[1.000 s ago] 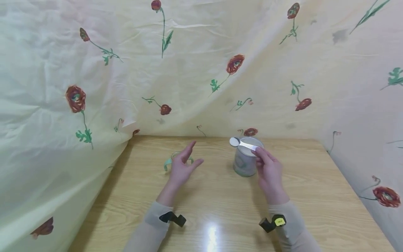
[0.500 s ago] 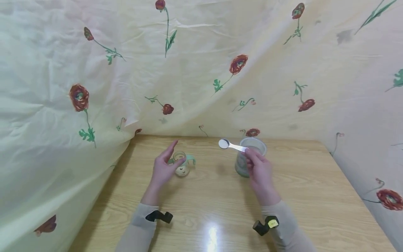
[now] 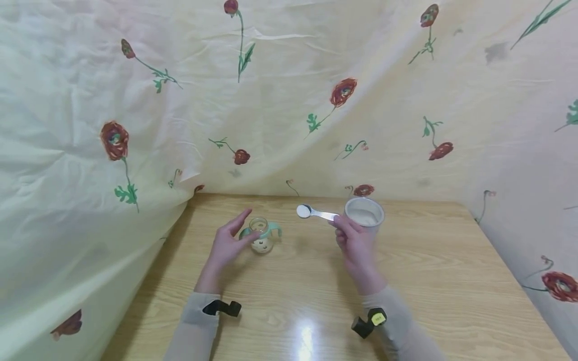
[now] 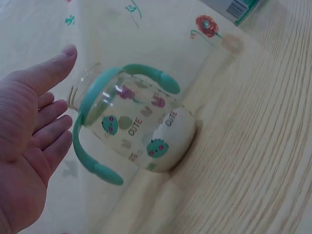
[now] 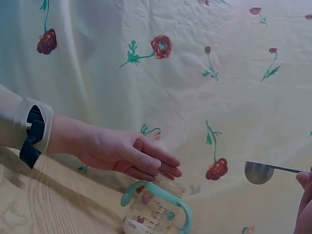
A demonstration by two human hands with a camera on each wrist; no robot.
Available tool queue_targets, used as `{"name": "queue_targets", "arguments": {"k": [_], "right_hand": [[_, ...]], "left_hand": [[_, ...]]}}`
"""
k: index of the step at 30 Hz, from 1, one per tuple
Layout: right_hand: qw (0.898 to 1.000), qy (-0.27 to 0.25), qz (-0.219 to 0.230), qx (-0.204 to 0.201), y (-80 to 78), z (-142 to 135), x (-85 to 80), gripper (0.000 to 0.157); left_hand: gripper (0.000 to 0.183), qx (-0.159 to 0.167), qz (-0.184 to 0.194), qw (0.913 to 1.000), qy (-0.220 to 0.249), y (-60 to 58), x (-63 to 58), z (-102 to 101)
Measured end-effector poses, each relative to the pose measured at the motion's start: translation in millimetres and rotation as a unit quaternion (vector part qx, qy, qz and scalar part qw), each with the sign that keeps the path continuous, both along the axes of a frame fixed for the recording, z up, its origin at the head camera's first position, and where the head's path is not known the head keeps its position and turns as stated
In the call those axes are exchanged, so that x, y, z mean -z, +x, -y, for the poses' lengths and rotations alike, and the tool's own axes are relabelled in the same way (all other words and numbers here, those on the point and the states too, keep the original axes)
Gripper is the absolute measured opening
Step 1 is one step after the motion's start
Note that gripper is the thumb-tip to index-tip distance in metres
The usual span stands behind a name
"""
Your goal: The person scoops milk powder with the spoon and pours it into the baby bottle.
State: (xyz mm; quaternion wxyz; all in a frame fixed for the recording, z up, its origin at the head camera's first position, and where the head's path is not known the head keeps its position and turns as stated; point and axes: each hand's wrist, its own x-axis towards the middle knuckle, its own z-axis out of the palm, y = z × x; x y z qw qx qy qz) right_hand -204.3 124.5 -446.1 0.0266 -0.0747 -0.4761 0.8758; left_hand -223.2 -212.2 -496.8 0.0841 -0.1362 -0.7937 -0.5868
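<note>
A clear baby bottle with two mint-green handles stands uncapped on the wooden table, printed with small cartoon figures. White contents cover its bottom in the left wrist view, where the bottle shows close up. My left hand is beside the bottle's neck, thumb and fingers spread apart and holding nothing. My right hand pinches the handle of a measuring spoon, its bowl pointing left and holding something white. In the right wrist view the spoon's metal bowl sits level. A can, open at the top, stands partly behind my right hand.
The wooden table meets a hanging cloth printed with red flowers at the back and sides. At the top of the left wrist view, the can's barcode and green rim show.
My right hand has carried the spoon left from over the can, toward the bottle. My left hand has drawn back left from in front of the bottle, uncovering it.
</note>
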Motion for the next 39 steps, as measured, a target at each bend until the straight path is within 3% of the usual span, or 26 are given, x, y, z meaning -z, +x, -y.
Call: {"name": "queue_targets", "arguments": {"k": [6,12,26,32,39], "right_hand": [[0.999,0.021,0.019,-0.029,-3.1,13,4.5,0.016],[0.999,0.014,0.036,-0.031,-5.7,26,8.0,0.010],[0.997,0.011,0.045,-0.062,-11.6,55,17.4,0.007],[0.996,0.016,0.053,-0.071,-11.7,69,23.5,0.012],[0.995,0.050,0.049,-0.069,-10.6,83,21.5,0.035]], "left_hand": [[0.072,0.019,0.005,0.9998,-0.007,-4.2,6.3,8],[0.074,0.023,0.015,0.9992,-0.028,-6.4,8.5,7],[0.079,0.005,0.063,0.9979,-0.012,-13.7,17.8,1],[0.080,-0.005,0.081,0.9965,-0.018,-9.6,21.2,0],[0.082,-0.025,0.091,0.9954,-0.019,-4.4,22.1,1]]}}
